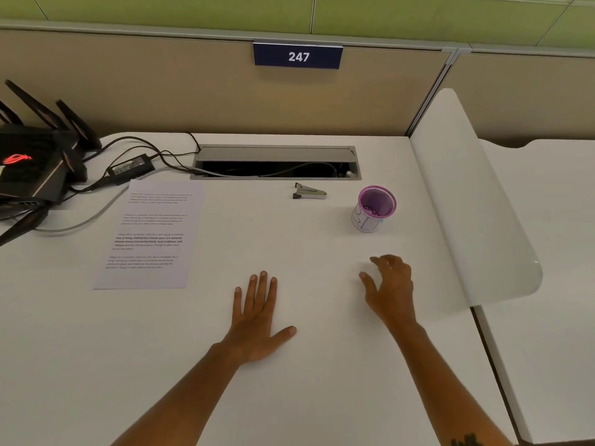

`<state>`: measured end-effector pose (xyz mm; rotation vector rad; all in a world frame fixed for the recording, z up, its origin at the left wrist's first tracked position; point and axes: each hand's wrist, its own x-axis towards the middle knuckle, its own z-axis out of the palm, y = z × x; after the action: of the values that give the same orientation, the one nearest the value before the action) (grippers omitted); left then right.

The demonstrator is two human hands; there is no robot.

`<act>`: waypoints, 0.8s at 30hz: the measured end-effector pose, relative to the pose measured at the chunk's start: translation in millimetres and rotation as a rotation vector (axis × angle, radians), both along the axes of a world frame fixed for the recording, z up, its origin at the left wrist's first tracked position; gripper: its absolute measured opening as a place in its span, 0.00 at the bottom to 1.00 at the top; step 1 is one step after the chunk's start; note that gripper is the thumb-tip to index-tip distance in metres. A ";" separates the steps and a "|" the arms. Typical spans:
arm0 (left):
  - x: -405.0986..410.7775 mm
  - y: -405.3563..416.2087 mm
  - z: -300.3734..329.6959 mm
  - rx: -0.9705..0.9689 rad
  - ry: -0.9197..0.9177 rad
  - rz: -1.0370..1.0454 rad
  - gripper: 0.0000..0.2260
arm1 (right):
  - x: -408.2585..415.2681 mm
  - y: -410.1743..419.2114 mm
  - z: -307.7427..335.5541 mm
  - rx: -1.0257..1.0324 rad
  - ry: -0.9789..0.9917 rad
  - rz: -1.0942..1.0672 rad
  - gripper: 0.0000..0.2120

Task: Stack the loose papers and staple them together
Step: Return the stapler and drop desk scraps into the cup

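Printed white paper (151, 236) lies flat on the white desk (306, 365) at the left, its text in short paragraphs; how many sheets it holds I cannot tell. A small silver and black stapler (309, 192) lies near the back of the desk, right of the paper. My left hand (257, 320) rests flat on the desk in the middle, fingers straight and spread, right of the paper's lower corner. My right hand (391, 288) hovers just over the desk to the right, fingers loosely curled, holding nothing.
A purple mesh cup (373, 209) stands right of the stapler. An open cable tray (275, 164) is set into the desk's back. A black router (32, 165), power brick (130, 165) and cables fill the left corner. A white divider panel (473, 201) rises along the desk's right side.
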<state>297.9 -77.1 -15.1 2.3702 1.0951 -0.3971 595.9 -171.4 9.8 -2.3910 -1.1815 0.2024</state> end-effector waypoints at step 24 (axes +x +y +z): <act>0.8 0.5 -1.2 0.021 0.033 -0.002 0.48 | -40.3 -9.0 -26.0 -0.323 -0.190 0.223 0.33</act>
<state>298.7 -76.6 -16.3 2.3911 1.1166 -0.4288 555.7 -180.4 -16.2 -2.5942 -1.6129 0.2595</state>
